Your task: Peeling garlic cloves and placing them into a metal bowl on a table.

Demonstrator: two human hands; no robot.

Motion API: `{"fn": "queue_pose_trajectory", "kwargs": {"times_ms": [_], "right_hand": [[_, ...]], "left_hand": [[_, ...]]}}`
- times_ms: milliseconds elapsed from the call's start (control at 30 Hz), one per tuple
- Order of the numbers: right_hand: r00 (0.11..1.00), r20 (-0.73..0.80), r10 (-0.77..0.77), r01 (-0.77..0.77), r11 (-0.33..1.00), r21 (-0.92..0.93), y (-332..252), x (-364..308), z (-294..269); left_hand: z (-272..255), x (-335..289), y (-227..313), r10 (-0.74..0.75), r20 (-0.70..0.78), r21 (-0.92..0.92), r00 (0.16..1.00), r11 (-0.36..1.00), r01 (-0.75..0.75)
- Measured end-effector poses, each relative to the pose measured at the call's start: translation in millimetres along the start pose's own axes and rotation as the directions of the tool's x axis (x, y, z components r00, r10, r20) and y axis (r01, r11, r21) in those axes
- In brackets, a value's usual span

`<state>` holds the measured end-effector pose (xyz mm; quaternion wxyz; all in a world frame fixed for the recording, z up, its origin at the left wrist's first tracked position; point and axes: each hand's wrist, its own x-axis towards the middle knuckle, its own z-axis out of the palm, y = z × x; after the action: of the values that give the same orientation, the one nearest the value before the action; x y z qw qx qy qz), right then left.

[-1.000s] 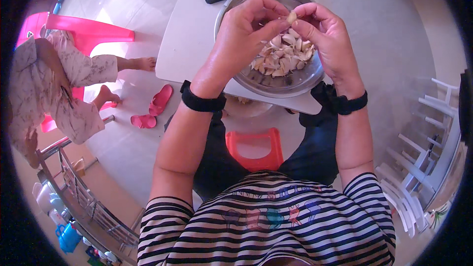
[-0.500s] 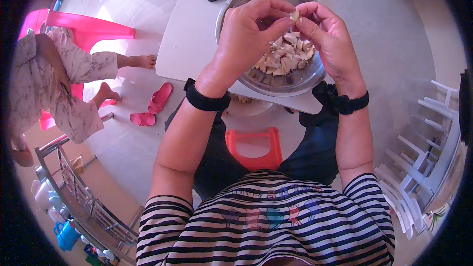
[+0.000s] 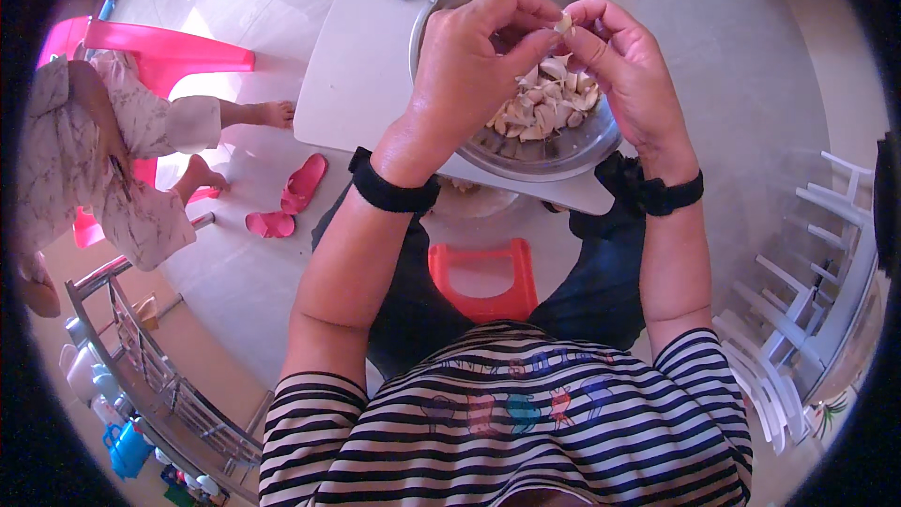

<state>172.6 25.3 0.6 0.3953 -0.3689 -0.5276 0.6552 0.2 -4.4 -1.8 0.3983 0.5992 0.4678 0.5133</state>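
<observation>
From here I see my left hand (image 3: 474,54) and right hand (image 3: 633,64) pinching one garlic clove (image 3: 563,23) above the steel bowl (image 3: 527,165); loose cloves (image 3: 544,111) lie inside it. I'd favour light thumb pressure, low over the bowl, so slips land inside.

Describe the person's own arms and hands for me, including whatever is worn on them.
The left hand is ungloved, with a wide black band at the wrist. The right hand is ungloved too; its black wristband has a bulkier black piece on the inner side. Short black-and-white striped sleeves leave both forearms bare.
</observation>
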Motion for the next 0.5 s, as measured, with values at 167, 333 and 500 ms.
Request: {"fn": "queue_pose_trajectory", "kwargs": {"times_ms": [167,333,500], "right_hand": [[1.000,-0.008,-0.015,0.015,0.999,-0.047,0.0,-0.4,-1.3],[0.999,-0.014,-0.033,0.033,0.999,-0.038,-0.4,-0.1,-1.7],[0.999,0.001,-0.034,0.034,0.999,-0.019,-1.9,-1.2,-2.5]], "left_hand": [[-2.6,-0.9,2.5,-0.036,0.021,0.088,0.999,0.996,0.034],[-1.6,-0.7,2.1,-0.036,0.007,0.063,0.999,0.997,0.035],[0.2,-0.3,2.3,-0.039,0.019,0.019,0.999,0.999,0.038]]}}
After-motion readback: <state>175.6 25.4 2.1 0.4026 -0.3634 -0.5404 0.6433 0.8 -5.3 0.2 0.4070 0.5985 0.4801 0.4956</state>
